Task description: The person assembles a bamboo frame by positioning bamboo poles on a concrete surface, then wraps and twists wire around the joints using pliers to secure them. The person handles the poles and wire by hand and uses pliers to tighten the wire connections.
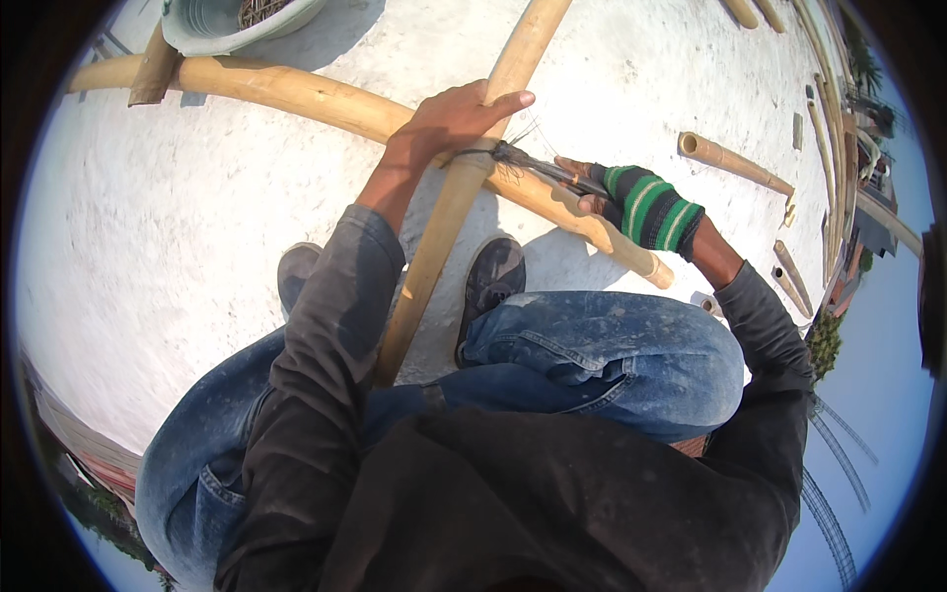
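Two bamboo poles cross in front of me: a long one point(286, 87) running from far left to near right, and another point(426, 266) passing between my feet. Dark tie strands point(481, 152) wrap the crossing, with loose thin ends sticking up. My left hand point(444, 120), bare, is closed on the second pole just above the crossing, its thumb laid across the bamboo. In a green and black striped fingerless glove, my right hand point(631, 202) grips a pair of pincers point(541, 168). The jaws of the pincers meet the strands at the joint; their handles are partly hidden by my fingers.
A pale bucket point(212, 30) holding thin brown pieces stands far left, near a short bamboo piece point(155, 67) set across the long pole. Cut bamboo lengths point(735, 163) lie to the right on the white surface point(148, 227). My shoes point(493, 281) flank the second pole.
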`<state>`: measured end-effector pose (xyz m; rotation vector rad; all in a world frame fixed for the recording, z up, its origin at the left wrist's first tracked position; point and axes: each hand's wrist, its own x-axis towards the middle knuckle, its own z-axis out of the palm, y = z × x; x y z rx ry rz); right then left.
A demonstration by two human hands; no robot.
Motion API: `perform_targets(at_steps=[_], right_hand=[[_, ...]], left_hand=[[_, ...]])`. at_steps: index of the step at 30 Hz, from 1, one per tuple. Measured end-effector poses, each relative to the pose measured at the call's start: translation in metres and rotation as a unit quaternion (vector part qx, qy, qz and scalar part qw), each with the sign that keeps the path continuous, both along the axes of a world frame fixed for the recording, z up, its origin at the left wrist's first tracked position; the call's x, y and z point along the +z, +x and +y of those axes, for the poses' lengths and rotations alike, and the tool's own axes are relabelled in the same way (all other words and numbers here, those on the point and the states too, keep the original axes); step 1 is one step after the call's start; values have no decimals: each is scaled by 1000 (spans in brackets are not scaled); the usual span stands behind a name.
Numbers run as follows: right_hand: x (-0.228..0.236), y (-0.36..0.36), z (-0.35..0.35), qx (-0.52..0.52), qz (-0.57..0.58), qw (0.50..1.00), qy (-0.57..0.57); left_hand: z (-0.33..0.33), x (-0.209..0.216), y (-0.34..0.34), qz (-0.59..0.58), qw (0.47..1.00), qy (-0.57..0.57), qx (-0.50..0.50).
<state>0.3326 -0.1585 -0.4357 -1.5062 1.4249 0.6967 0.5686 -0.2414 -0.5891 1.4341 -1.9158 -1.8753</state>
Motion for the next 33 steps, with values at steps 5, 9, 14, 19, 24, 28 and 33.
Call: perform_targets(at_steps=[5,9,14,19,24,28,33], right_hand=[[-2,2,12,-83,-51,995,1],[-2,4,21,-183,-89,976,72],[-1,8,20,-158,-56,985,46],[-5,8,24,-265,-46,955,125],[-9,3,26,-333,-114,923,159],[-4,-3,4,-115,-49,991,51],[11,0,-18,-46,-54,997,38]], left_hand=[[0,-8,1,11,999,-30,-6],[1,-13,2,33,999,-35,-1],[4,-15,0,28,997,-69,27],[4,-12,-1,38,997,-65,32],[0,-7,2,16,1000,-19,0],[2,-7,1,7,1000,-27,-9],[5,-7,-1,16,997,-68,24]])
